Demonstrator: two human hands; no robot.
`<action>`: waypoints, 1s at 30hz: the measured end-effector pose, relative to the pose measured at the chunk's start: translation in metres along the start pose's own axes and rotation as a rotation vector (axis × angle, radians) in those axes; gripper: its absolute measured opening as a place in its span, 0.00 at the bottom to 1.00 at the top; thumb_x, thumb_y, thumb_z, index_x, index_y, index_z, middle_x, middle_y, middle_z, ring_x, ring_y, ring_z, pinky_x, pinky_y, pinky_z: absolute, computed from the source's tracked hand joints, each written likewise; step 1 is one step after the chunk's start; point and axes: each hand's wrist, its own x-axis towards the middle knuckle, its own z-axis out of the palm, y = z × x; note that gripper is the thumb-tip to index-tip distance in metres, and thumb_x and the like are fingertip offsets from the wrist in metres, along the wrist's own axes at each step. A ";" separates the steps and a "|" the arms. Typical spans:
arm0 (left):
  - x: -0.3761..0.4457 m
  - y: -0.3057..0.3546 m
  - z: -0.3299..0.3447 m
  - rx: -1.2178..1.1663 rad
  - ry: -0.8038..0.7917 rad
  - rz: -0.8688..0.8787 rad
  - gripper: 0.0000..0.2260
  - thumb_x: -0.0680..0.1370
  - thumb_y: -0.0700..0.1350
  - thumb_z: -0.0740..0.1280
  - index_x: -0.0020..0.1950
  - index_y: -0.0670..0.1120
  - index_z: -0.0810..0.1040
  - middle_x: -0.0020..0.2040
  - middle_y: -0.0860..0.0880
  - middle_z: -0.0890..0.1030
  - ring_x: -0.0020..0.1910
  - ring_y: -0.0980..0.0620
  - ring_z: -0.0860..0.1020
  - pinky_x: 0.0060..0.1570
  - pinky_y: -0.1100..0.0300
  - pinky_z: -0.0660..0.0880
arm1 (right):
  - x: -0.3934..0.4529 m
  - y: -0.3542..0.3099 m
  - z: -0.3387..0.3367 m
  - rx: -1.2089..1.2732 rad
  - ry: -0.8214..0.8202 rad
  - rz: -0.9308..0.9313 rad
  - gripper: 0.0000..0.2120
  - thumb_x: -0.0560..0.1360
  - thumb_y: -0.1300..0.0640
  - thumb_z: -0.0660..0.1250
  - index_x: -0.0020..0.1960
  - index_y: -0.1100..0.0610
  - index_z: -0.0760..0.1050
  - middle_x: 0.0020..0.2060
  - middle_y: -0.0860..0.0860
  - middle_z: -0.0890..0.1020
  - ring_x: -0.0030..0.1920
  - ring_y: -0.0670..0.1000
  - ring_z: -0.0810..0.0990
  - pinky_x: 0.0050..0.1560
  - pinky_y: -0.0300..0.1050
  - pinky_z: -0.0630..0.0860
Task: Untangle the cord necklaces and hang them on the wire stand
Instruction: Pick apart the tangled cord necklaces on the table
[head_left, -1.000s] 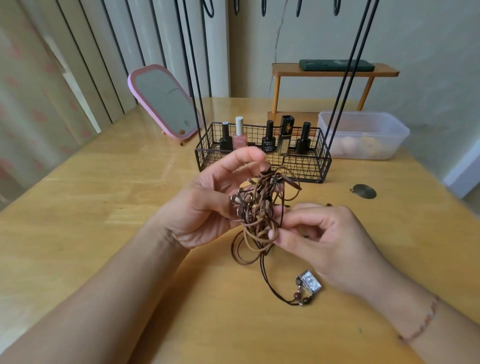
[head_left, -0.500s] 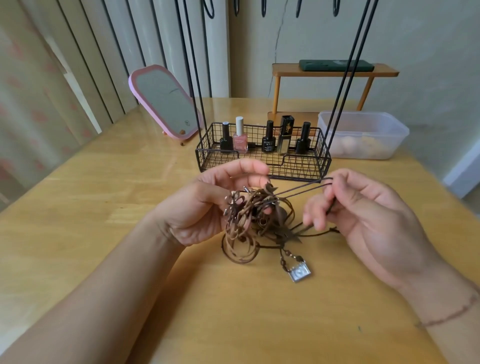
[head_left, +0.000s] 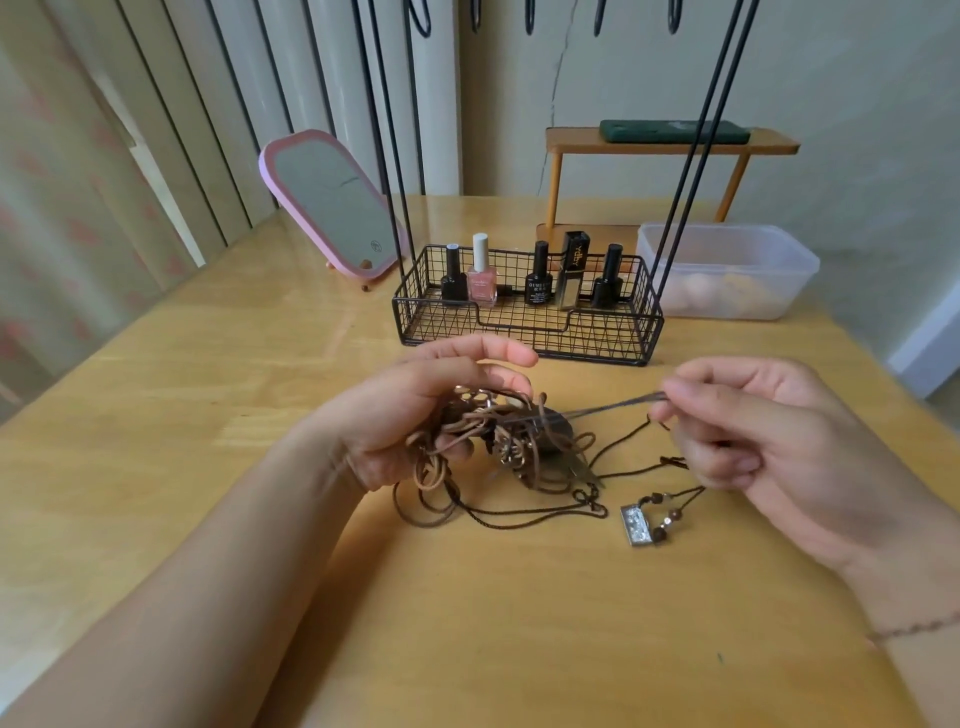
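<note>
— Two cords run taut from the right hand (head_left: 769, 441), pinched between its fingers (head_left: 691, 387). A harder pull could cinch the knot.

— And the left hand (head_left: 415, 415)?

— Curled around the tangled brown cord necklaces (head_left: 498, 436), low over the wooden bench (head_left: 208, 389), before the unused black wire stand (head_left: 527, 322).

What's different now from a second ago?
The right hand has pulled a cord out rightward from the tangle, which the left hand still grips. The silver pendant slid right with it. The stand, bottles and mirror haven't moved.
</note>
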 end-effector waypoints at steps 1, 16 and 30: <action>-0.001 0.000 0.001 -0.003 -0.019 0.008 0.14 0.74 0.39 0.64 0.59 0.44 0.78 0.50 0.43 0.80 0.26 0.56 0.74 0.19 0.67 0.69 | -0.001 -0.001 -0.001 0.004 -0.009 -0.016 0.27 0.58 0.34 0.79 0.35 0.58 0.81 0.25 0.52 0.59 0.26 0.48 0.58 0.26 0.37 0.57; -0.002 -0.002 -0.003 -0.188 -0.276 0.253 0.28 0.67 0.21 0.63 0.60 0.44 0.79 0.53 0.45 0.78 0.46 0.52 0.82 0.40 0.62 0.80 | -0.008 0.000 0.008 -0.354 -0.593 0.178 0.30 0.68 0.26 0.66 0.49 0.52 0.84 0.29 0.51 0.79 0.29 0.47 0.75 0.30 0.41 0.70; -0.001 -0.004 0.002 -0.165 -0.439 0.299 0.33 0.66 0.19 0.57 0.64 0.44 0.76 0.56 0.45 0.75 0.47 0.50 0.79 0.42 0.59 0.79 | -0.002 0.023 0.028 -0.640 0.051 -0.297 0.38 0.68 0.45 0.73 0.75 0.37 0.62 0.67 0.39 0.74 0.71 0.45 0.69 0.64 0.43 0.70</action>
